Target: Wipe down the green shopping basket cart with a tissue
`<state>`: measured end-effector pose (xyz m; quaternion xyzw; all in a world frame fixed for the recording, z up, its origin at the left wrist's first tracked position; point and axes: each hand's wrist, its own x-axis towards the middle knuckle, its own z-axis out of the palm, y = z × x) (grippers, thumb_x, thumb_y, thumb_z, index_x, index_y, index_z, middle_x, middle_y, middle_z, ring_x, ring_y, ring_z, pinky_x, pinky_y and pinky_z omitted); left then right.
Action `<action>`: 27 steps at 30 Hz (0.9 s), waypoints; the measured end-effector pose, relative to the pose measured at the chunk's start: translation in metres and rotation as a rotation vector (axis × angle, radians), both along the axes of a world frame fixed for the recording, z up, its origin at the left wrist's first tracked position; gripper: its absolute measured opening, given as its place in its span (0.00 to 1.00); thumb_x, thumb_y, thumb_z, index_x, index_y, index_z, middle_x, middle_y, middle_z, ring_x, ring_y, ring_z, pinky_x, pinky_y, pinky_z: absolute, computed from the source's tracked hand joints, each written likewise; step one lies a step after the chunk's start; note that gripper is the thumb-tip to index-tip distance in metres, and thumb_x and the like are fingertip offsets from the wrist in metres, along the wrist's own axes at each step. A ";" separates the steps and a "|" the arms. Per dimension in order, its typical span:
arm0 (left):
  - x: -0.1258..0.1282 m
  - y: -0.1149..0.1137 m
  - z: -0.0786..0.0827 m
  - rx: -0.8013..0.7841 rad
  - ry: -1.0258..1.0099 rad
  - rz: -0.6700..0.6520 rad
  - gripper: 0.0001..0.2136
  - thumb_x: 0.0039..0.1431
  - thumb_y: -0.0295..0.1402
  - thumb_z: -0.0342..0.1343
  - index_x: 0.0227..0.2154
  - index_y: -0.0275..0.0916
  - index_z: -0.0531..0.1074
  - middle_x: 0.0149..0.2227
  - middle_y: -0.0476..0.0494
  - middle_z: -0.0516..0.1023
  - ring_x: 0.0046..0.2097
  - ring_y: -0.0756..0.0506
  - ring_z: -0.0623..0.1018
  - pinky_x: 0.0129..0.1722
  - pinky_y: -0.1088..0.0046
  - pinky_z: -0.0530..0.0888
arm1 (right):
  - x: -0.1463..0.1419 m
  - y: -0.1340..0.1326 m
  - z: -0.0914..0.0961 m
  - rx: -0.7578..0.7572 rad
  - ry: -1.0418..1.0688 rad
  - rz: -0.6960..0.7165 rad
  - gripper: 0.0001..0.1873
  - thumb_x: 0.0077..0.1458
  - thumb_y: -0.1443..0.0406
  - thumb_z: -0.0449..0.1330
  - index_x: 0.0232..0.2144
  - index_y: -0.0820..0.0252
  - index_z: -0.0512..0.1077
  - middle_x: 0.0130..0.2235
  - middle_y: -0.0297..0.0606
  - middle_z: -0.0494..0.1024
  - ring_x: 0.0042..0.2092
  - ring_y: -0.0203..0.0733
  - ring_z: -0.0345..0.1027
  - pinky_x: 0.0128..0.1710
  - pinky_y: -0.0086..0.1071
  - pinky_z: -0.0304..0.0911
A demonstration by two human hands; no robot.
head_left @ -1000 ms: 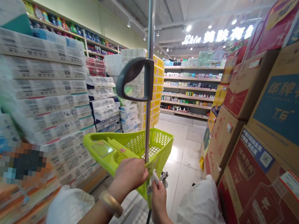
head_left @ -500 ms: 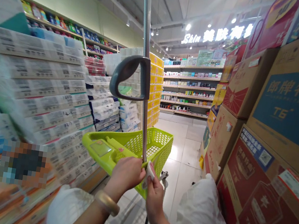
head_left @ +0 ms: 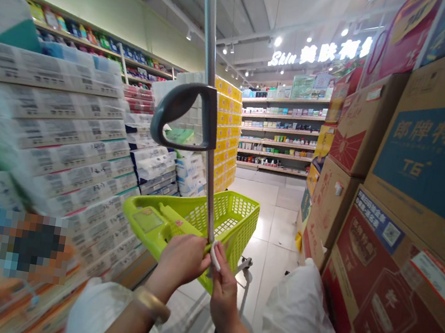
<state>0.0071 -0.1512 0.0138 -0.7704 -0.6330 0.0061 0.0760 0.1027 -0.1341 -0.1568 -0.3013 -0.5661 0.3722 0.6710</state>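
Observation:
A lime-green plastic shopping basket (head_left: 235, 219) sits in front of me, with a metal pole (head_left: 209, 91) rising from its near rim and a grey handle (head_left: 183, 118) fixed to the pole. My left hand (head_left: 182, 258) is closed around the base of the pole at the basket's rim; a gold bangle is on that wrist. My right hand (head_left: 222, 290) pinches a small white wipe or cloth (head_left: 214, 255) against the pole's base, right beside my left hand.
Stacked packs of tissue (head_left: 71, 131) line the left side of the aisle. Tall cardboard boxes (head_left: 414, 185) are piled close on the right. A white bag (head_left: 299, 319) lies by the boxes. Tiled floor (head_left: 276, 225) runs ahead to product shelves (head_left: 282, 136).
My right hand has moved up and left, bringing the white cloth from beside the basket rim onto the pole's base. The pole and handle have tilted slightly left.

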 end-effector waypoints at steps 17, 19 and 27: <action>-0.011 -0.001 0.009 -0.060 -0.036 0.045 0.14 0.59 0.41 0.48 0.36 0.44 0.78 0.38 0.39 0.83 0.43 0.37 0.81 0.40 0.64 0.73 | 0.017 0.012 -0.005 0.009 -0.159 -0.107 0.20 0.63 0.62 0.52 0.55 0.49 0.71 0.60 0.37 0.70 0.66 0.48 0.56 0.66 0.50 0.51; -0.012 -0.001 0.009 -0.059 -0.033 0.038 0.14 0.59 0.41 0.48 0.36 0.44 0.78 0.38 0.40 0.83 0.43 0.38 0.81 0.40 0.64 0.73 | 0.019 0.016 0.000 -0.013 -0.126 -0.132 0.20 0.63 0.62 0.52 0.55 0.49 0.71 0.60 0.37 0.70 0.66 0.47 0.56 0.66 0.49 0.50; -0.012 -0.002 0.007 -0.053 -0.035 0.027 0.14 0.60 0.41 0.48 0.37 0.44 0.78 0.38 0.40 0.83 0.43 0.39 0.81 0.40 0.67 0.72 | 0.020 0.023 0.014 0.160 -0.291 -0.115 0.24 0.63 0.67 0.50 0.59 0.46 0.66 0.62 0.33 0.68 0.66 0.44 0.55 0.66 0.47 0.51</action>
